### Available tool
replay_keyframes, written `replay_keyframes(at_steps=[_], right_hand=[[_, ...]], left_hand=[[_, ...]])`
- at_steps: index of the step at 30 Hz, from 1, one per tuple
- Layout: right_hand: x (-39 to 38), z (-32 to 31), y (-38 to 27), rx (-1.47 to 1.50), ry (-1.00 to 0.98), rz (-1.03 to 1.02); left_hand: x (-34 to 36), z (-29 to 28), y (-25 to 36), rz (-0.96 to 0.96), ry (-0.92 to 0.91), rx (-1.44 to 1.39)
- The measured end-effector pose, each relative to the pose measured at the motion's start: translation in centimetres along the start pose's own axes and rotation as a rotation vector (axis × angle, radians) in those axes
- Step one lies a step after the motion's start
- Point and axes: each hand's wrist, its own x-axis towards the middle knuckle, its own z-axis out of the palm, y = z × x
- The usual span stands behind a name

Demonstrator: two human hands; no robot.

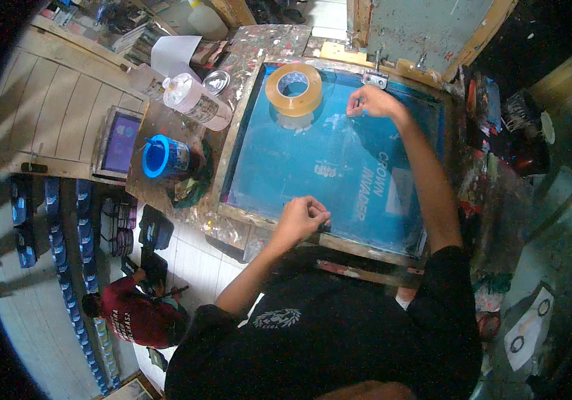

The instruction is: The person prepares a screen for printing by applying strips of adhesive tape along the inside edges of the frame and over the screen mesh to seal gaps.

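A screen-printing frame with teal mesh lies flat in front of me, pale lettering and a few light patches showing on it. Over its near edge is my left hand, fingers curled and thumb pressed to them. My right hand hovers above the far right part of the mesh, just below a metal hinge clamp, its fingertips pinched together. Whatever either hand grips is too small or see-through to make out. A wide roll of brownish packing tape rests on the far left part of the mesh.
Left of the frame, the paint-stained table bears a blue-rimmed paint tub, plastic bottles, a round metal lid and a dark green cloth. A co-worker in a dark red shirt sits low at left. Dark pots stand at right.
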Motion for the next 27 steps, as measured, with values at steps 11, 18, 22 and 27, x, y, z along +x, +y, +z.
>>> replay_keyframes(at_steps=[11,18,22,27], right_hand=[[-0.6,1.0,0.0,-0.049,0.032,-0.02],[-1.3,1.4,0.2,-0.053,0.068,-0.042],[-1.5,2.1,-0.5,-0.169,0.142,-0.067],[-1.4,2.2,0.2,-0.162,0.215,-0.009]], left_hand=[[0.1,1.2,-1.6,0.008,0.033,-0.05],[0.6,1.7,-1.1,-0.029,0.036,0.117],[0.9,2.7,-1.8,-0.038,0.084,0.266],[0.4,1.7,0.4,-0.024,0.111,0.625]])
